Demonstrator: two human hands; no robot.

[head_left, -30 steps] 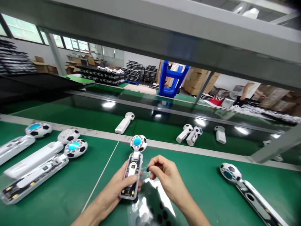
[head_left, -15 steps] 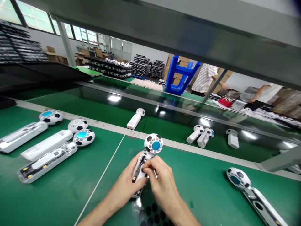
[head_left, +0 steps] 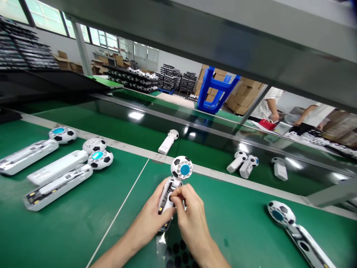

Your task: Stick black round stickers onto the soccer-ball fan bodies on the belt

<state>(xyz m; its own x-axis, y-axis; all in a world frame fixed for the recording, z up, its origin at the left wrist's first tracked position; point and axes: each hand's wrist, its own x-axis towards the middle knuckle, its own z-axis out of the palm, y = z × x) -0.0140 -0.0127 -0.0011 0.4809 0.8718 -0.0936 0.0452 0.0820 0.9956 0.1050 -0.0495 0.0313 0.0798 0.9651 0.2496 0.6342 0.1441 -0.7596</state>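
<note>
My left hand [head_left: 149, 212] grips the handle of a handheld fan with a football-patterned head [head_left: 182, 167], its clear casing showing the circuit inside. My right hand [head_left: 192, 212] pinches at the handle's front, and its fingertips hide what lies there. A clear film printed with black dots [head_left: 175, 253] lies under my hands. Several similar fans lie on the green work table [head_left: 69, 230] to my left. Another fan [head_left: 281, 214] lies to my right.
Beyond the table's pale edge strip runs a dark green conveyor [head_left: 131, 119] carrying several white fans [head_left: 167, 143]. Farther back stand a blue plastic rack [head_left: 217, 89], stacked cartons and two co-workers [head_left: 267, 106]. A grey overhead beam crosses the top.
My right hand has moved from holding a small black piece beside the fan to pinching at its handle. The fan has turned a little, and the view has shifted.
</note>
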